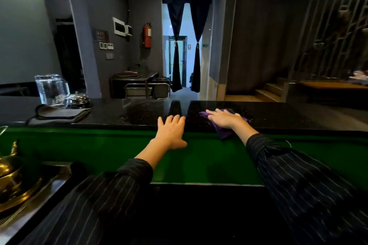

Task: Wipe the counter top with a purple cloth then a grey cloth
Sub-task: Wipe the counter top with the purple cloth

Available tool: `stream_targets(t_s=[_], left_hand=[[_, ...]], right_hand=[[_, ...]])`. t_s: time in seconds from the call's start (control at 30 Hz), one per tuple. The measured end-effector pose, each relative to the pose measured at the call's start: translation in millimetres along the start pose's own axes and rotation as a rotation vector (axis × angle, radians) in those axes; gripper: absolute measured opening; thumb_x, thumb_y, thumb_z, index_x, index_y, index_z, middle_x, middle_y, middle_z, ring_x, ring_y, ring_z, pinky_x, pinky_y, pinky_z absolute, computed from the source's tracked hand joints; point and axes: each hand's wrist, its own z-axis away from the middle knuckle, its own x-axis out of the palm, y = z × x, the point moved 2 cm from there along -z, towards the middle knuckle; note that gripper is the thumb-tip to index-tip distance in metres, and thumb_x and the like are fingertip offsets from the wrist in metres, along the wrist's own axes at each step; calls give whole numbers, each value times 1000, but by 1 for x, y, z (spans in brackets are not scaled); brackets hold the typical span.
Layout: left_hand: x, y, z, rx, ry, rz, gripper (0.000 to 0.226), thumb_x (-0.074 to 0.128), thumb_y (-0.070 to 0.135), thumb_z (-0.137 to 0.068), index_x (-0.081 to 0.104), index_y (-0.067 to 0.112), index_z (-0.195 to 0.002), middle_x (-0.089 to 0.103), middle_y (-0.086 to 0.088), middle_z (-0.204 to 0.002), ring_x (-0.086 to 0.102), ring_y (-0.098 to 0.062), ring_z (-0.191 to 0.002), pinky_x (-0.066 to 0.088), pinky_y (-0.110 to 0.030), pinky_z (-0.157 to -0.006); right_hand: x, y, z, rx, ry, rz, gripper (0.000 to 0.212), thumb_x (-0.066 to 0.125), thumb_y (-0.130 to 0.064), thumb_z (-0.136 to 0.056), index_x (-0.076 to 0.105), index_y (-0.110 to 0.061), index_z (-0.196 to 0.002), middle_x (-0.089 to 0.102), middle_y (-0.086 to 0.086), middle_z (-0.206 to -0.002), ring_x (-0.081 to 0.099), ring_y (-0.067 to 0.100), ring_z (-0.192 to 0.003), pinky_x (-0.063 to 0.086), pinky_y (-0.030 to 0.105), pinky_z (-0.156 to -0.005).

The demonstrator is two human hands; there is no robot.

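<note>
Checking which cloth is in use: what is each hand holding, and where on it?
The right hand presses flat on the middle of the purple cloth; the left hand holds nothing, resting on the black countertop.

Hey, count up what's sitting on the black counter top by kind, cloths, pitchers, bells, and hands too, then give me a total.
Cloths: 2, the purple cloth under the right hand and the folded grey cloth
Clear pitchers: 1, the pitcher
Call bells: 1, the bell
Hands: 2, counting the left hand resting at the counter top edge
Total: 6
</note>
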Motion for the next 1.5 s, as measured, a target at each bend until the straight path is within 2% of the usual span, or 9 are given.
stream_targets(t_s=[0.3,0.47,0.6,0.73,0.83,0.9,0.97,1.07,1.5], left_hand=[[2,-8,-9,49,-110,12,102,69,44,-75,2,28,-151,4,2,-161,4,-27,-148,8,-57,-115],[0,-7,-9,25,-107,14,102,71,44,-73,6,30,-150,8,3,-160,7,-25,-147,10,-55,-115],[-3,-4,-6,15,-83,43,100,71,43,-73,8,30,-150,12,2,-160,9,-25,-147,11,-53,-116],[-3,-3,-2,3,-63,91,94,69,52,-72,19,27,-148,21,1,-157,16,-25,-146,12,-56,-116],[-16,4,-11,-84,-13,226,65,49,72,-77,48,20,-117,46,-3,-138,43,-29,-131,12,-64,-110],[-25,12,-25,-117,4,232,58,33,70,-85,51,17,-100,53,-8,-128,48,-31,-124,7,-67,-110],[-21,18,-39,-59,-16,209,58,27,64,-91,53,19,-117,50,-9,-134,41,-29,-131,5,-67,-110],[-4,23,-49,45,-73,179,55,19,58,-94,32,34,-143,33,0,-152,26,-21,-142,12,-66,-111],[2,25,-51,-9,-41,110,50,16,53,-97,17,45,-147,20,5,-158,18,-16,-146,16,-51,-115]], right_hand=[[-4,-5,-22,292,91,30,65,38,-39,-95,13,-37,-154,8,8,-164,6,40,-149,4,60,-117],[3,-69,-7,110,84,30,74,49,-26,-88,16,-35,-154,12,12,-163,8,42,-147,6,63,-114],[8,-65,6,-49,43,-12,54,21,-45,-100,14,-39,-154,9,3,-164,8,31,-151,3,60,-118],[2,-8,18,0,90,-14,53,16,-46,-100,15,-42,-153,11,0,-164,11,29,-150,5,58,-118],[-5,40,19,100,79,-26,53,15,-47,-100,14,-43,-153,8,-1,-164,8,28,-151,3,57,-119],[-9,61,15,165,66,-30,53,15,-48,-100,13,-44,-153,6,-3,-165,6,28,-151,1,56,-119],[-11,70,9,202,58,-24,53,16,-46,-100,13,-43,-153,5,-2,-165,4,28,-151,0,56,-119],[-14,77,-6,229,59,-18,53,18,-42,-101,12,-40,-153,5,0,-165,4,30,-151,0,57,-119],[-19,37,-103,146,45,39,59,26,-51,-99,13,-33,-154,11,13,-163,9,41,-148,6,62,-116]])
